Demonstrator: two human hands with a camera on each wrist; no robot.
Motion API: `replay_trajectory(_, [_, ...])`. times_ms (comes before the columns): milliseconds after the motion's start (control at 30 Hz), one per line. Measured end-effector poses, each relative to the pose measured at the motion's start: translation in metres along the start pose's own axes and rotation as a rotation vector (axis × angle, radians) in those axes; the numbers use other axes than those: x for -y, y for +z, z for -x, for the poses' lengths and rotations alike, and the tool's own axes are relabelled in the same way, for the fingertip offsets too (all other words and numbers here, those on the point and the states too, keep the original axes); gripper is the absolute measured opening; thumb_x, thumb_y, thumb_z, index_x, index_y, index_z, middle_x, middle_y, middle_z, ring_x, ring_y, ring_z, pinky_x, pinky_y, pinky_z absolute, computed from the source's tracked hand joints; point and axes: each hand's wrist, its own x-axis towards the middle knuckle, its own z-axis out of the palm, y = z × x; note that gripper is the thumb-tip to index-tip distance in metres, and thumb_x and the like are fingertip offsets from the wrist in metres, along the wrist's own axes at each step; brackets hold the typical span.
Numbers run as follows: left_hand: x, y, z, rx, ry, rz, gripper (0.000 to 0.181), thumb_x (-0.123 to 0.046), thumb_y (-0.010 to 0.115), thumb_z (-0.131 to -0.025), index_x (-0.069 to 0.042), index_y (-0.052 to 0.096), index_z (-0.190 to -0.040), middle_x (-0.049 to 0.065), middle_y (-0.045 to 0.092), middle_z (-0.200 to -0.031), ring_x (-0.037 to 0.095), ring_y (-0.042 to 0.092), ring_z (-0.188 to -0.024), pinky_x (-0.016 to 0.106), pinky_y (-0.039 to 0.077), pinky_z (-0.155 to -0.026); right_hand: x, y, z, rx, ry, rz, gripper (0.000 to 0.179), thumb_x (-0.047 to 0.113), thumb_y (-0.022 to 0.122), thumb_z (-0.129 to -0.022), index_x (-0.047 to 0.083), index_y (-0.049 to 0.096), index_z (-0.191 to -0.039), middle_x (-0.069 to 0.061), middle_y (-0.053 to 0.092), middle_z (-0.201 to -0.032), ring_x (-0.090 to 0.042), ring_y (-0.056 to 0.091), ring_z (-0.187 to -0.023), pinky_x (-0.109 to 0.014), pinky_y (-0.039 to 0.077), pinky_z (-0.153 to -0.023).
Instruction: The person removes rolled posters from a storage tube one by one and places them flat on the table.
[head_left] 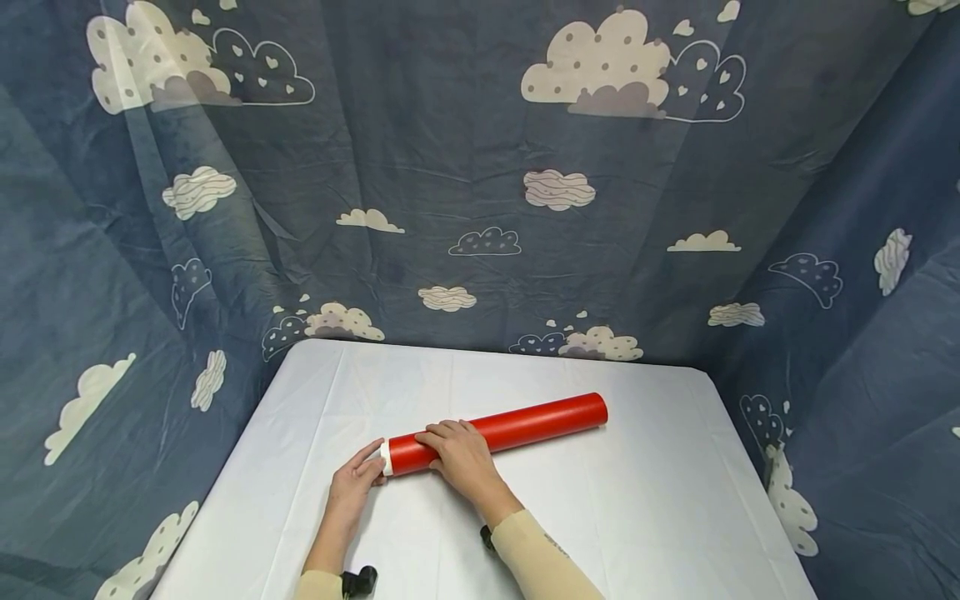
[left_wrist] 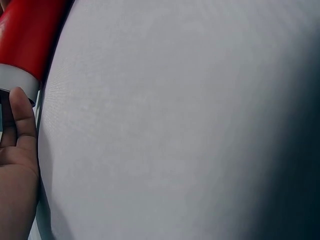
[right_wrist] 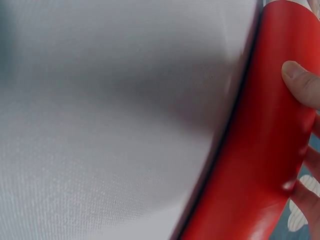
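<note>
A long red tube [head_left: 540,422] lies at a slant on a white-covered table, its right end farther back. A short white collar [head_left: 386,458] shows at its left end. My left hand [head_left: 352,487] holds this end between thumb and fingers; in the left wrist view the thumb lies against the white collar [left_wrist: 19,80], beside a dark opening. My right hand [head_left: 463,460] grips the red part from above, a little right of the collar. In the right wrist view its thumb [right_wrist: 302,85] rests along one side of the red tube [right_wrist: 260,125], with fingers on the other side.
The white tablecloth [head_left: 660,483] stretches around the tube, with faint fold lines. Dark blue curtains with cloud prints [head_left: 480,167] hang behind the table and at both sides. Dark straps with small devices [head_left: 360,581] sit on the wrists, by the pale sleeves [head_left: 543,558].
</note>
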Motion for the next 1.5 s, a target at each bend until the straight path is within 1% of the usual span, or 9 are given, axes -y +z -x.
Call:
replay_trajectory(100, [0.000,0.000,0.000,0.002,0.004,0.001,0.048,-0.019,0.072,-0.102,-0.011,0.063,-0.148,-0.002,0.081,-0.102,0.009,0.067,-0.077,0.016,0.055,-0.081,-0.002,0.001,0.001,0.006,0.003,0.000,0.053,0.030,0.088,-0.089,0.034,0.071,-0.138,0.009,0.073,-0.136,-0.014,0.064,-0.131,-0.043,0.051,-0.117])
replay_trajectory(233, [-0.001,-0.001,0.001,0.001,0.015,0.001,0.047,-0.018,0.072,-0.102,-0.011,0.063,-0.148,-0.002,0.081,-0.102,0.010,0.068,-0.078,0.017,0.056,-0.081,-0.004,0.000,0.001,-0.001,0.002,0.002,0.053,0.030,0.088,-0.088,0.034,0.071,-0.138,0.009,0.074,-0.135,-0.014,0.064,-0.130,-0.043,0.052,-0.117])
replay_trajectory(533, [0.001,-0.002,0.000,0.001,-0.009,0.023,0.048,-0.016,0.071,-0.102,-0.011,0.062,-0.149,-0.006,0.081,-0.101,0.009,0.068,-0.078,0.018,0.057,-0.080,-0.009,-0.003,0.002,0.008,0.017,-0.028,0.054,0.026,0.089,-0.088,0.033,0.071,-0.138,0.008,0.074,-0.135,-0.016,0.064,-0.131,-0.045,0.051,-0.118])
replay_trajectory(800, [0.000,-0.002,0.000,0.006,-0.020,0.024,0.049,-0.018,0.072,-0.103,-0.013,0.061,-0.150,-0.005,0.081,-0.105,0.010,0.069,-0.080,0.018,0.058,-0.081,-0.013,-0.003,0.003,0.014,0.023,-0.038,0.053,0.025,0.088,-0.088,0.032,0.071,-0.138,0.008,0.073,-0.136,-0.017,0.064,-0.132,-0.046,0.050,-0.119])
replay_trajectory(1067, [0.001,-0.002,0.000,0.014,-0.006,0.052,0.051,-0.017,0.072,-0.102,-0.011,0.060,-0.151,-0.007,0.080,-0.099,0.009,0.068,-0.080,0.018,0.058,-0.083,-0.017,-0.002,0.003,0.011,0.021,-0.037,0.053,0.026,0.088,-0.088,0.033,0.071,-0.137,0.009,0.073,-0.135,-0.016,0.064,-0.132,-0.045,0.050,-0.119])
replay_trajectory(1167, [0.001,-0.002,0.000,0.010,0.000,0.065,0.050,-0.016,0.072,-0.102,-0.009,0.060,-0.151,-0.006,0.081,-0.100,0.008,0.069,-0.080,0.018,0.058,-0.082,-0.019,-0.002,0.003,0.010,0.022,-0.035,0.053,0.026,0.089,-0.088,0.033,0.071,-0.137,0.009,0.074,-0.135,-0.017,0.064,-0.132,-0.046,0.050,-0.119])
replay_trajectory(1300, [0.001,-0.003,0.001,0.007,0.004,0.069,0.050,-0.014,0.070,-0.103,-0.008,0.059,-0.151,0.001,0.082,-0.106,0.009,0.070,-0.080,0.017,0.059,-0.081,-0.021,-0.002,0.004,0.003,0.023,-0.037,0.053,0.025,0.089,-0.087,0.033,0.071,-0.137,0.009,0.074,-0.134,-0.017,0.064,-0.132,-0.046,0.050,-0.120])
replay_trajectory(1400, [0.000,-0.003,0.002,0.004,-0.002,0.049,0.051,-0.016,0.071,-0.103,-0.008,0.059,-0.152,0.006,0.081,-0.112,0.009,0.070,-0.081,0.017,0.059,-0.081,-0.023,-0.002,0.005,-0.003,0.023,-0.031,0.053,0.025,0.089,-0.088,0.034,0.071,-0.137,0.009,0.074,-0.134,-0.017,0.064,-0.132,-0.045,0.050,-0.120])
replay_trajectory(1500, [0.001,-0.004,0.002,0.000,-0.016,0.031,0.052,-0.018,0.072,-0.103,-0.011,0.059,-0.152,0.008,0.081,-0.116,0.008,0.070,-0.082,0.017,0.059,-0.082,-0.025,-0.002,0.006,-0.002,0.027,-0.032,0.053,0.025,0.089,-0.087,0.034,0.071,-0.137,0.009,0.074,-0.134,-0.017,0.064,-0.132,-0.046,0.049,-0.120])
